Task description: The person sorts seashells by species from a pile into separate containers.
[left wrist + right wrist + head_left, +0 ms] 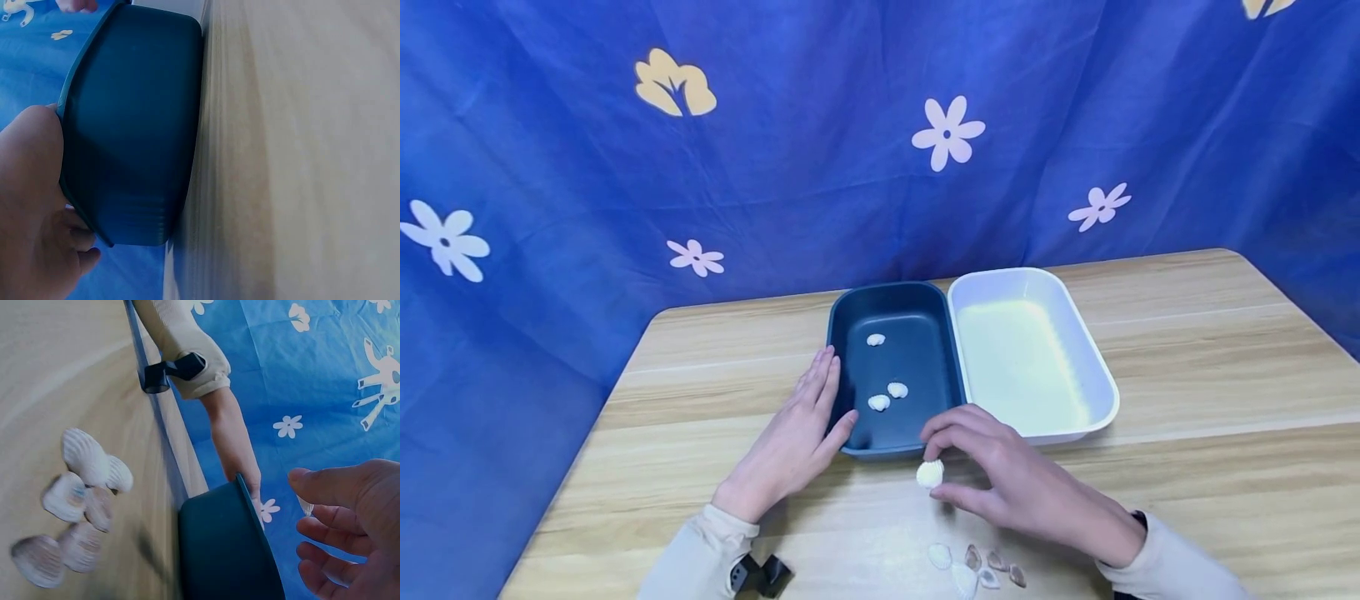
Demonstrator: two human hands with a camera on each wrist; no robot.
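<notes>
My right hand (1000, 475) pinches a white ribbed seashell (930, 474) between thumb and fingertips, just off the near right corner of a dark teal tray (917, 433). In the right wrist view most of that shell (305, 506) hides behind the thumb. With fingers extended, my left hand (790, 437) rests along the tray's left rim, its thumb over the near left corner. Inside the tray lie two white shells side by side, one shell (878, 402) touching or nearly touching the other (897, 390), and a third shell (876, 340) farther back.
Several loose shells (966, 579), white and brownish, lie in a cluster on the wooden table (1210, 375) below my right hand. A white tray (1018, 358) stands right beside the dark one. Behind the table hangs a blue flowered cloth (820, 150).
</notes>
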